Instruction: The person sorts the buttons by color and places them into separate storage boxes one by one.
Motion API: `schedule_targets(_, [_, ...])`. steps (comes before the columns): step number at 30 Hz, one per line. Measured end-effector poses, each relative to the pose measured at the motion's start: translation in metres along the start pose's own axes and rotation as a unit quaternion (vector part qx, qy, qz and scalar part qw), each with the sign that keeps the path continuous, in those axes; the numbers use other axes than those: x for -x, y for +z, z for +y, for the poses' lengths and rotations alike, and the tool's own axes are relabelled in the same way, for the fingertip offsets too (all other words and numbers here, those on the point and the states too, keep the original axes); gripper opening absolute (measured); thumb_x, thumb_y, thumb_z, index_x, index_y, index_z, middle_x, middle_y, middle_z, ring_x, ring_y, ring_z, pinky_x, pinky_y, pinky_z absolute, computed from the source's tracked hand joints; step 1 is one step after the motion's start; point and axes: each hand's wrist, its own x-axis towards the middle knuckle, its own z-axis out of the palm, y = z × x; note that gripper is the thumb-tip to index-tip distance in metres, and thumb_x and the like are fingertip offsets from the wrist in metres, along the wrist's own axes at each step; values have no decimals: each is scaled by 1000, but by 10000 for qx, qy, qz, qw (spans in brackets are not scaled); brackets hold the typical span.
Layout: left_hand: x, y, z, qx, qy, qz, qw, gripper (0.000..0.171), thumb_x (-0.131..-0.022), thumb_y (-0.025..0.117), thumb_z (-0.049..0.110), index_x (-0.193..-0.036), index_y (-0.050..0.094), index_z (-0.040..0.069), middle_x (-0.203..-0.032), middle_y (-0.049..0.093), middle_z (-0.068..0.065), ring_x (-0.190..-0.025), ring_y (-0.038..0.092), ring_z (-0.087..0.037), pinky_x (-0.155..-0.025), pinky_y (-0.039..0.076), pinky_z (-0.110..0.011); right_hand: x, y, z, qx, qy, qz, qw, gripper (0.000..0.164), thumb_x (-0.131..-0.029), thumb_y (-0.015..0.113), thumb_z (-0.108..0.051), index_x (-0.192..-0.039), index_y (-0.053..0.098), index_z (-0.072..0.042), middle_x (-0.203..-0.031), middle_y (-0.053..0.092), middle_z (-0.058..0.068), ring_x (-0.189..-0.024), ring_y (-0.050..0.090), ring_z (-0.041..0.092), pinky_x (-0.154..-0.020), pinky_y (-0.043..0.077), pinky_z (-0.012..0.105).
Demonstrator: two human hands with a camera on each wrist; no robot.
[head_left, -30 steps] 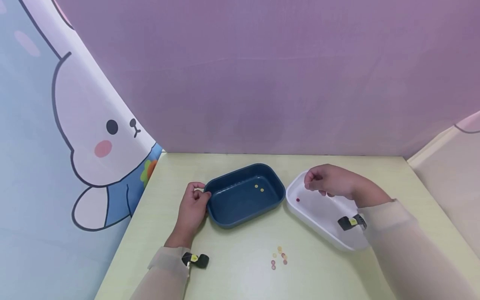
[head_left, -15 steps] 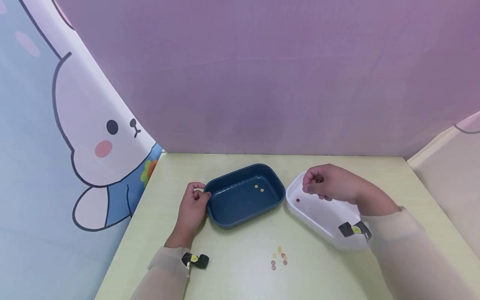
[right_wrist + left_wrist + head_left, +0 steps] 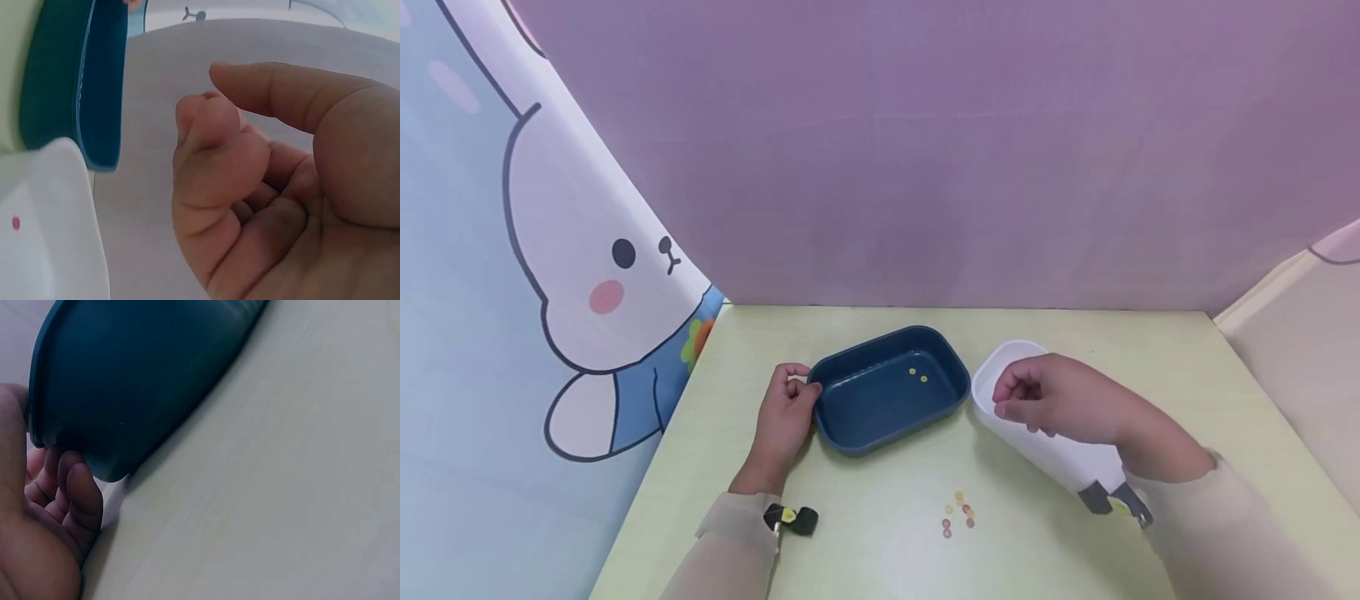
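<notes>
My left hand (image 3: pixel 782 421) grips the left end of a dark blue tray (image 3: pixel 880 417), thumb over the rim and fingers against the outer wall (image 3: pixel 119 425). Two small yellow discs (image 3: pixel 917 375) lie inside that tray. Over the white tray (image 3: pixel 1000 364) is my right hand (image 3: pixel 1060 400), its fingers loosely curled. In the right wrist view the thumb (image 3: pixel 269 87) stands apart from the fingertips, with nothing visible between them. A small red disc (image 3: pixel 16 223) lies in the white tray; in the head view my hand hides it.
Several small yellow and red discs (image 3: pixel 958 515) lie on the pale table (image 3: pixel 865 533) in front of the trays. The trays sit end to end. A purple curtain (image 3: pixel 925 167) rises behind the table, and a rabbit-print cloth (image 3: pixel 580 292) hangs at left.
My right hand has moved nearer to me and slightly left over the white tray, now covering the red disc in the head view. My left hand and the blue tray have stayed put.
</notes>
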Motion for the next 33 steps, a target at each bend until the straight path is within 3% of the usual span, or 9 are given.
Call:
schedule_targets(13, [-1, 0, -2, -9, 46, 5, 10000, 28, -110, 64, 29, -136, 53, 24, -88, 56, -5, -74, 58, -28, -65, 51, -31, 19, 43, -9, 93, -530, -23, 9985, 10, -101, 84, -25, -108, 78, -24, -88, 70, -10, -81, 66, 8, -74, 57, 25])
schedule_targets(24, [0, 0, -2, 31, 11, -26, 10000, 28, -111, 64, 29, -137, 53, 24, -90, 56, -6, -74, 58, -30, -65, 52, -32, 27, 83, -2, 294, -696, -128, 9971, 17, -98, 85, -21, -113, 78, -26, -85, 68, -20, -80, 64, -2, -78, 57, 23])
schedule_targets(33, [-2, 1, -3, 36, 19, 16, 10000, 28, -110, 64, 29, -136, 54, 24, -89, 57, -6, -74, 58, -29, -65, 52, -32, 24, 113, 10, 309, -732, -99, 9968, 22, -95, 86, -23, -115, 79, -20, -86, 66, -22, -78, 61, -4, -75, 55, 22])
